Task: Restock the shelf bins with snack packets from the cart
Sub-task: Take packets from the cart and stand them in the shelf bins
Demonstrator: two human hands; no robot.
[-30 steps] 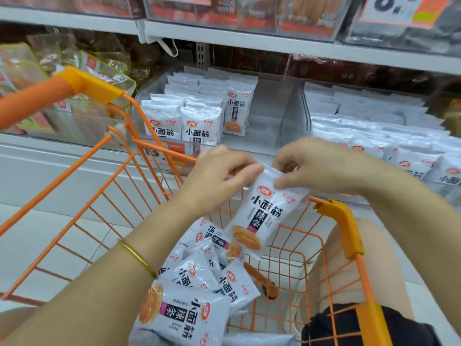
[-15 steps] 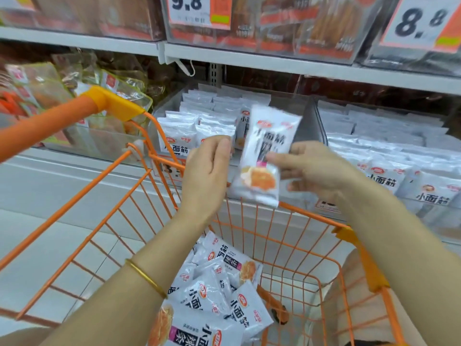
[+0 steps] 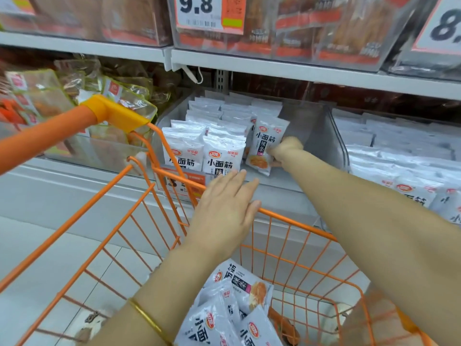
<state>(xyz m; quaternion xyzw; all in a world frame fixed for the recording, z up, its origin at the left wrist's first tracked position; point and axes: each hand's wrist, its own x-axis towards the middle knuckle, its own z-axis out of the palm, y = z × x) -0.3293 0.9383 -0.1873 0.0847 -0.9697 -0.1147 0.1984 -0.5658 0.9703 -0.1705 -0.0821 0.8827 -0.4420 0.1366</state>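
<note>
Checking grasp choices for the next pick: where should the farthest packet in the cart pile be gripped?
Probably pinch the farthest packet by its far long edge, coming down from above with the left hand; the right hand grips a shelf packet. The farthest packet lies flat and that edge is bare, while other packets overlap its near side.

Snack packet [image 3: 268,143]: glossy white plastic film, printed, crimped at the sealed top edge.
Cart packets [image 3: 224,318]: same shiny film — creased, catching the light.
Cart [image 3: 294,222]: thin metal wire, smooth orange coating.
Handle corner [image 3: 114,112]: yellow moulded plastic, smooth, slight sheen.
Shelf bin [image 3: 306,126]: clear hard plastic, glossy, faintly hazy.
Shelf edge [image 3: 299,71]: pale painted metal, matt.
Price tag [image 3: 199,11]: printed paper — flat finish.
Bangle [image 3: 149,320]: polished gold-coloured metal.
Floor [image 3: 37,258]: smooth pale tiles, low sheen.
</note>
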